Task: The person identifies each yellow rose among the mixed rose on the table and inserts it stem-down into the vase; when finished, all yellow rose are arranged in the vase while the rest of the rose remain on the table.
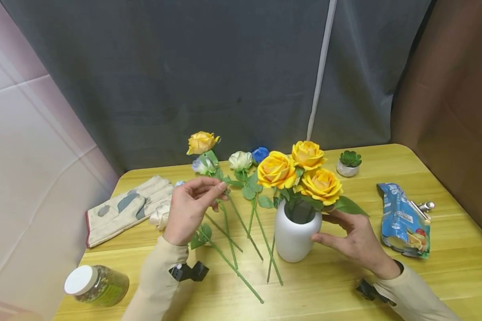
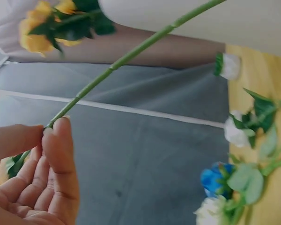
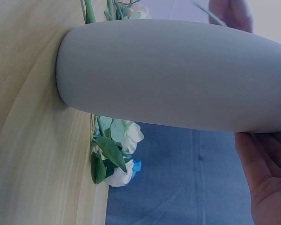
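Note:
My left hand point(image 1: 184, 211) pinches a green flower stem point(image 2: 113, 67) between thumb and fingertips. Above that hand a yellow rose point(image 1: 202, 143) is seen, apparently the bloom of this stem. The stem's lower end slants right toward the white vase point(image 1: 294, 243), apart from its mouth. My right hand point(image 1: 359, 240) grips the vase near the rim, thumb on the near side and fingers behind. The vase stands upright on the table, and several yellow roses point(image 1: 277, 170) rise from it. In the right wrist view, fingers point(image 3: 264, 171) touch the vase's side.
Between the hands lie a white rose point(image 1: 240, 161), a blue rose point(image 1: 260, 154) and several stems. Leftward are a patterned glove point(image 1: 124, 207) and a white-lidded jar point(image 1: 108, 287). A potted succulent point(image 1: 348, 165) and a blue snack bag point(image 1: 403, 218) with a metal clip are at right.

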Demonstrator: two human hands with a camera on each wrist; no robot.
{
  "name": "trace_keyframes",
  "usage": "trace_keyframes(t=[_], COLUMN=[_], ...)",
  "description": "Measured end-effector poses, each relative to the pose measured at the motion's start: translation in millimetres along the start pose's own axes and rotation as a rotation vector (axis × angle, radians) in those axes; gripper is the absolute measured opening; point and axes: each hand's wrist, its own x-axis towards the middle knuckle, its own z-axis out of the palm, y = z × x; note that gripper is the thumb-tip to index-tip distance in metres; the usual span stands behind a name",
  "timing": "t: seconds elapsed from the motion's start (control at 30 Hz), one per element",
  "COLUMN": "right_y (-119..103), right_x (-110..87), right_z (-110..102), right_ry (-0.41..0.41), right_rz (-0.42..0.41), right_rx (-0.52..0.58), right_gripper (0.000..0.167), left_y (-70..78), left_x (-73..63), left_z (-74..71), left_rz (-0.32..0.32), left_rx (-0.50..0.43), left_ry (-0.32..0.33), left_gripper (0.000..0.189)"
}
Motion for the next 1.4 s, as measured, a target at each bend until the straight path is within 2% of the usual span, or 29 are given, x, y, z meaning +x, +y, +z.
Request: trace_keyframes(t=[0.17, 0.27, 0.47, 0.6, 0.73, 0.93, 1.17, 1.4], right_y=[-0.2, -0.1, 0.6, 0.6, 0.6, 0.4, 0.3, 0.2], right_x=[-0.2, -0.3, -0.6, -0.4, -0.4, -0.5, -0.5, 0.0], right_z=[0.3, 0.3, 0.5, 0.7, 0.7, 0.4, 0.3, 0.5], right_ry=[-0.002, -0.001, 0.000, -0.002, -0.005, -0.004, -0.005, -0.006], right_rz=[0.016, 0.016, 0.007, 0.000, 0.006, 0.011, 0.009, 0.014], right_rx=[-0.009, -0.009, 0.003, 0.004, -0.002, -0.009, -0.012, -0.007], right_gripper=[0.068, 0.068, 0.068, 0.070, 0.069, 0.069, 0.069, 0.068], left_y=[20.2, 30.2, 42.0, 44.0, 45.1, 46.2, 44.8, 35.1], left_x=[-10.0, -15.4, -21.1, -20.2, -18.9, -17.7, -16.3, -12.6], left_z=[-1.7, -1.7, -1.1, 0.0, 2.4, 7.6, 19.8, 36.9], left_rz=[0.123, 0.198, 0.343, 0.446, 0.505, 0.489, 0.484, 0.511], left_rx=[-0.221, -0.319, -0.448, -0.491, -0.453, -0.383, -0.314, -0.218], left_ry=[0.095, 0.134, 0.205, 0.261, 0.308, 0.321, 0.275, 0.205], left_gripper=[0.002, 0.005, 0.005, 0.005, 0.005, 0.006, 0.014, 0.008])
